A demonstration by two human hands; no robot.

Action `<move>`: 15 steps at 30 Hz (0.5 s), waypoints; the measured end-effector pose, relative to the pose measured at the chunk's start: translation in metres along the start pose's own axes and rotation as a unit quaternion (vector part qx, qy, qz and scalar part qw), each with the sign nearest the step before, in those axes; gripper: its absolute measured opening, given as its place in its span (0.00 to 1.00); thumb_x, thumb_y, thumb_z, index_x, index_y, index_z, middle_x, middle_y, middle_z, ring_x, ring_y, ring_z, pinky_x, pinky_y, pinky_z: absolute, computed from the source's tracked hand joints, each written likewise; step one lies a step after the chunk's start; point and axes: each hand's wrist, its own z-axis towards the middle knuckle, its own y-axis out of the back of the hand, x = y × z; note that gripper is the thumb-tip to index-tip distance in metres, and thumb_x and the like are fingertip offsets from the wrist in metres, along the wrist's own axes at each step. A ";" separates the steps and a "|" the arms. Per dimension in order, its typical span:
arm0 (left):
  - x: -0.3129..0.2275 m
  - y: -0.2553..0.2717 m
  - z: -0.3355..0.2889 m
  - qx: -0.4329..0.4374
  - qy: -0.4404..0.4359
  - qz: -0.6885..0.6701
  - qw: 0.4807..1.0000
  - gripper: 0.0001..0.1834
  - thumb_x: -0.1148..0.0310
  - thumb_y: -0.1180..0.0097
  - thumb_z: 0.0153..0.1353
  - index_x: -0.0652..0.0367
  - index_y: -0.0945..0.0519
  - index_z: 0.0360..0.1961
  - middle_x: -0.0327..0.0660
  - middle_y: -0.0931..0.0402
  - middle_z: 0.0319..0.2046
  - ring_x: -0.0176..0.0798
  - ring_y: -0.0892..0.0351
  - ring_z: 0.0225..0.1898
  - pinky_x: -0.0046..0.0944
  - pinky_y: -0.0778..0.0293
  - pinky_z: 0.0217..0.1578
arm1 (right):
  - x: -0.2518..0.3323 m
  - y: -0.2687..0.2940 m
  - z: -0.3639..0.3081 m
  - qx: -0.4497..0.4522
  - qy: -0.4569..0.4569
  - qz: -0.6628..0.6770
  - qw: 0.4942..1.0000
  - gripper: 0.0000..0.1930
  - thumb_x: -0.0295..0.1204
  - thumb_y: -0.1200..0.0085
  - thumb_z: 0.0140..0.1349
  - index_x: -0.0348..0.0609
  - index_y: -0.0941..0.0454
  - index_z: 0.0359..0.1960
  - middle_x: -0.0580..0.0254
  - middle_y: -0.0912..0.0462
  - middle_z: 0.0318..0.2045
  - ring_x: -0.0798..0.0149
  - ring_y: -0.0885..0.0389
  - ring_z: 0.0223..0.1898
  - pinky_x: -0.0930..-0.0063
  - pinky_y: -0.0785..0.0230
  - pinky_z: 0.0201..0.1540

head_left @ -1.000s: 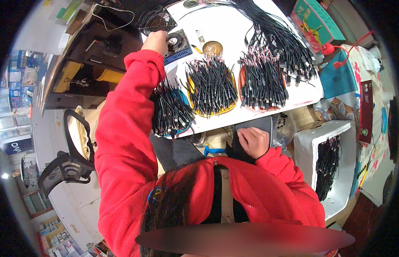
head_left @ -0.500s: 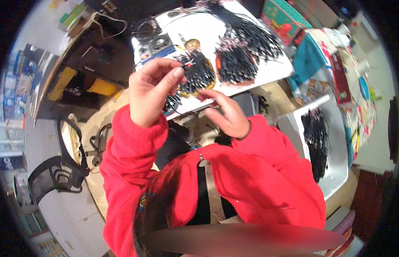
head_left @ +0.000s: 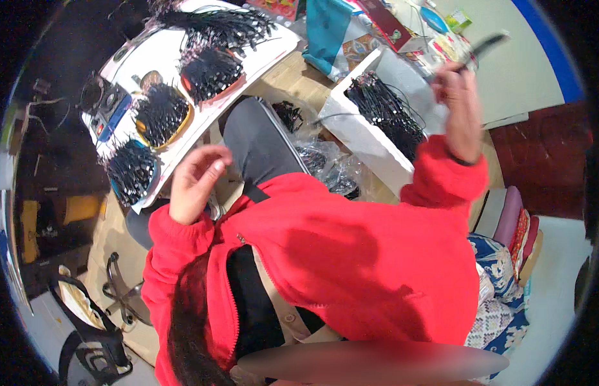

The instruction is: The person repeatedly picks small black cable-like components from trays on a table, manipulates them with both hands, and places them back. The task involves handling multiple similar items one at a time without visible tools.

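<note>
My right hand [head_left: 459, 106] is raised at the right, its fingers closed on a black cable [head_left: 487, 49]. One end of the cable sticks up past my fingers and is blurred. Below and left of that hand a white foam box [head_left: 341, 110] holds a pile of black cables [head_left: 389, 116]. My left hand [head_left: 199, 180] hovers in front of the white tabletop, fingers loosely bent and thumb apart, with nothing visible in it. Near it are round trays of short black cables: one at the table's near corner [head_left: 131, 172], a yellow-rimmed one [head_left: 163, 116] and an orange-rimmed one [head_left: 212, 76].
More long black cables [head_left: 222, 26] lie at the table's far end. A small blue and grey device [head_left: 112, 116] stands on its left edge. Clear plastic bags [head_left: 341, 170] with dark contents sit between my knee and the foam box. A black-framed chair [head_left: 96, 344] is at the lower left.
My view has turned to the right. My right hand has swung out to the right with the black cable, above the foam box's far side. My left hand has lowered, its pinch loosened.
</note>
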 end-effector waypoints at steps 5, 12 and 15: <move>0.105 0.022 -0.044 0.094 0.164 0.193 0.963 0.11 0.70 0.46 0.63 0.65 0.23 0.43 0.37 0.23 0.35 0.29 0.26 0.37 0.31 0.29 0.40 | -0.050 0.062 0.009 0.066 0.042 -0.334 0.939 0.13 0.33 0.61 0.72 0.36 0.29 0.44 0.58 0.26 0.26 0.64 0.27 0.28 0.73 0.34 0.33; 0.132 0.043 -0.079 -0.019 0.166 0.133 0.977 0.12 0.69 0.47 0.64 0.67 0.23 0.42 0.40 0.20 0.35 0.32 0.24 0.39 0.33 0.28 0.43 | -0.227 0.010 0.023 0.185 -0.108 -0.588 0.780 0.15 0.40 0.55 0.66 0.37 0.31 0.39 0.39 0.21 0.31 0.40 0.21 0.37 0.49 0.32 0.38; 0.116 0.060 -0.102 -0.131 0.147 0.206 0.958 0.10 0.72 0.47 0.62 0.65 0.22 0.43 0.43 0.20 0.35 0.34 0.23 0.39 0.33 0.28 0.43 | -0.205 -0.042 0.017 0.184 -0.016 -0.607 0.773 0.14 0.37 0.52 0.63 0.39 0.28 0.43 0.39 0.21 0.34 0.39 0.23 0.39 0.52 0.31 0.41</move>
